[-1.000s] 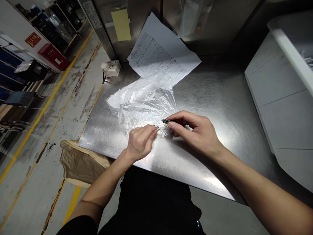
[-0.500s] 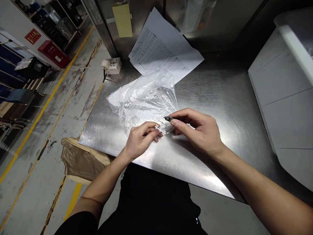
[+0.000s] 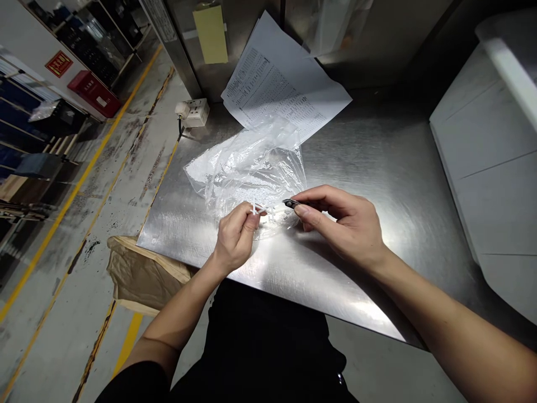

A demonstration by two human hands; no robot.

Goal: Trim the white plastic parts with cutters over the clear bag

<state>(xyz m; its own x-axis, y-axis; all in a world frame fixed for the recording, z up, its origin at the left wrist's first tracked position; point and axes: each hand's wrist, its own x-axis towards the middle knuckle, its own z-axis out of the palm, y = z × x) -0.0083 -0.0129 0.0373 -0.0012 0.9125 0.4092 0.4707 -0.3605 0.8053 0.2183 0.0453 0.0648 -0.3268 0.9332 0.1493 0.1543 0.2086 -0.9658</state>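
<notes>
A small white branched piece [image 3: 254, 206] is pinched between the thumb and bent forefinger of the left hand [image 3: 236, 237], its other fingers curled in; the piece is held over the near edge of a crumpled clear plastic bag [image 3: 251, 168], its free end pointed toward the right hand [image 3: 346, 226]. By that hand a small black tool [image 3: 289, 203] is gripped between thumb and fingers, closed loosely round it, with the tip directed left, near the white piece and seemingly apart from it, though the gap is hard to judge from above. The bag is spread on a brushed metal table [image 3: 361, 162]. Behind it, printed sheets [image 3: 281, 84] are partly overlapped by the bag. A white socket block [image 3: 196, 113] is set at the table's left rear; a large pale container [image 3: 486, 168] is seen at right.
</notes>
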